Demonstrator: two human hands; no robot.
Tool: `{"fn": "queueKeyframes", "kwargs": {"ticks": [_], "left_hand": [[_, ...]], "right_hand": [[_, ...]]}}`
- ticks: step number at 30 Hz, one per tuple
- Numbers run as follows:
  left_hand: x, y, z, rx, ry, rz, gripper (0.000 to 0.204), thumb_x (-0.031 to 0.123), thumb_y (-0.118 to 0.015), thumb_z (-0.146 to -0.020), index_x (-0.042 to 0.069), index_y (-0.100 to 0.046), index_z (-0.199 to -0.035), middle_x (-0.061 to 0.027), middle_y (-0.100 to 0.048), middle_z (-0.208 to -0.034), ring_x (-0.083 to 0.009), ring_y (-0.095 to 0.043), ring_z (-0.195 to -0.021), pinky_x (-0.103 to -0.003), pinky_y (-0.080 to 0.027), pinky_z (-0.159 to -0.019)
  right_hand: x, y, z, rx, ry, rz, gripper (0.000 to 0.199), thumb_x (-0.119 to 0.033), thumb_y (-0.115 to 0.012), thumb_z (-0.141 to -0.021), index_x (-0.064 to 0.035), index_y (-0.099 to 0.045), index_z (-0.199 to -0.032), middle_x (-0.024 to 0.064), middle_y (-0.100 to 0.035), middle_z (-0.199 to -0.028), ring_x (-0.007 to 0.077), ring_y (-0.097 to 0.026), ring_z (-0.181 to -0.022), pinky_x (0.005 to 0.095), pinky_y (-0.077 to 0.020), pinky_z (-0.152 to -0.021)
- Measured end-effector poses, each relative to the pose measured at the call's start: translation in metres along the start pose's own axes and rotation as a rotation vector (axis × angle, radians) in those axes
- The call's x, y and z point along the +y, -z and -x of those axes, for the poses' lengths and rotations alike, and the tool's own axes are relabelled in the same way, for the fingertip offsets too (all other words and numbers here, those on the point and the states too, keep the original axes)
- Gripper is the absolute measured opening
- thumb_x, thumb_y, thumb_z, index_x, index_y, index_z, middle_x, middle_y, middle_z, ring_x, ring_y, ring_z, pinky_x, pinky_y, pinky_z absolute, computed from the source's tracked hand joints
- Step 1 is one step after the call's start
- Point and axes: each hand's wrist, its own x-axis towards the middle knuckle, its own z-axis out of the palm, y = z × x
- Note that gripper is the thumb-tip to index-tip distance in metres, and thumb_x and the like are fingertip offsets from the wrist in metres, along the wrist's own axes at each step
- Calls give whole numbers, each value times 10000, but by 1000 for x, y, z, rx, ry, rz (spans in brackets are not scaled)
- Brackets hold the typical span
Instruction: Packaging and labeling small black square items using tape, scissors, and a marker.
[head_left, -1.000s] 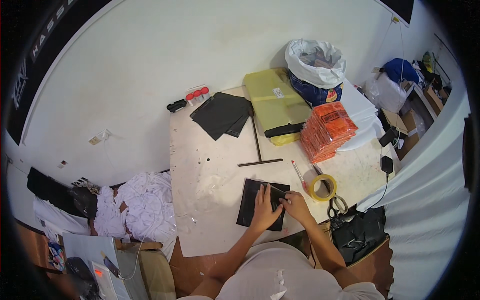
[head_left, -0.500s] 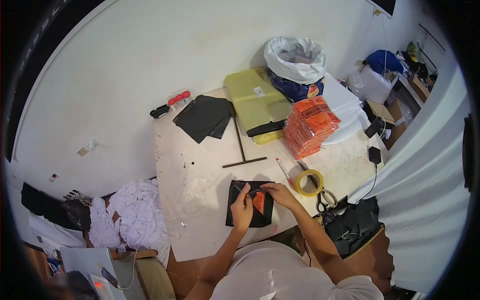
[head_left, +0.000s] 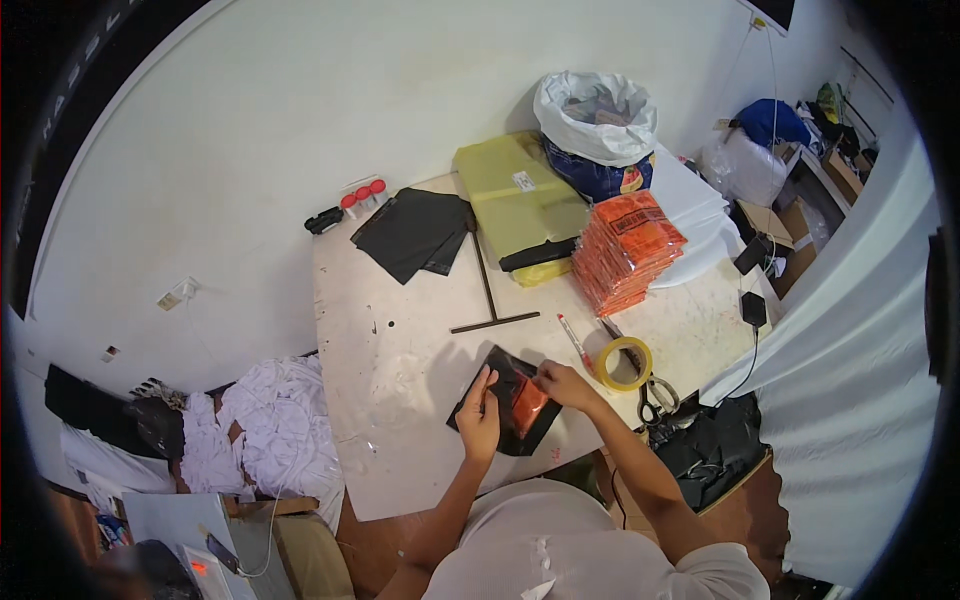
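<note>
A black plastic bag [head_left: 490,385] lies on the white table [head_left: 400,400] in front of me. An orange packet [head_left: 527,404] sits partly inside its open mouth. My left hand [head_left: 480,420] grips the bag's left edge. My right hand [head_left: 562,384] pinches the bag's right edge next to the orange packet.
A stack of orange packets [head_left: 628,250] stands to the right, with a yellow tape roll [head_left: 623,362], scissors [head_left: 655,397] and a red pen [head_left: 575,343] near it. Black bags [head_left: 415,232], a yellow-green package [head_left: 520,208] and a black T-shaped ruler [head_left: 490,295] lie farther back. White cloth [head_left: 270,430] is heaped on the floor at left.
The orange packet has gone into the black bag. Both hands have shifted along the bag's edges, and the view has moved a little.
</note>
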Motion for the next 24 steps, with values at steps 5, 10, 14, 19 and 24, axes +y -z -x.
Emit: {"fn": "queueKeyframes", "kwargs": {"ticks": [5,10,14,19,24], "left_hand": [[5,-7,-2,4,-69,42,346,6,-456,-876,48,-521,-1213,-92,-628,-1069,-37,-525,-870,-185,-425,-740],[17,-16,-5,20,-2,8,310,66,-501,-885,45,-535,-1193,-61,-644,-1038,-19,-529,-808,-184,-432,-703],[24,-27,-3,-85,-46,-44,281,48,-495,-889,30,-560,-1161,-17,-644,-953,-32,-525,-749,-176,-432,-667],[44,-30,17,-439,90,-46,310,28,-500,-864,77,-568,-1163,-69,-653,-993,-45,-568,-744,-174,-444,-639],[59,-7,24,-588,135,-42,340,93,-515,-881,74,-520,-1220,-108,-626,-1057,-91,-578,-926,-217,-464,-766]], "right_hand": [[-3,20,34,-38,-281,-800,73,-149,-494,-900,-90,-452,-894,-17,-426,-728,97,-503,-649,362,-567,-676],[-21,18,72,70,-249,-1076,68,-72,-462,-881,-75,-427,-939,11,-457,-836,126,-537,-721,384,-543,-753],[1,-1,83,15,-350,-1255,277,-67,-524,-831,-76,-448,-1097,71,-557,-981,178,-606,-805,368,-550,-700],[11,-25,64,75,-405,-1131,250,-127,-554,-809,-58,-519,-1047,62,-593,-902,164,-614,-729,312,-555,-593],[9,-12,60,58,11,-1218,327,-88,-537,-797,-32,-522,-1119,57,-596,-1045,143,-590,-894,280,-493,-785]]}}
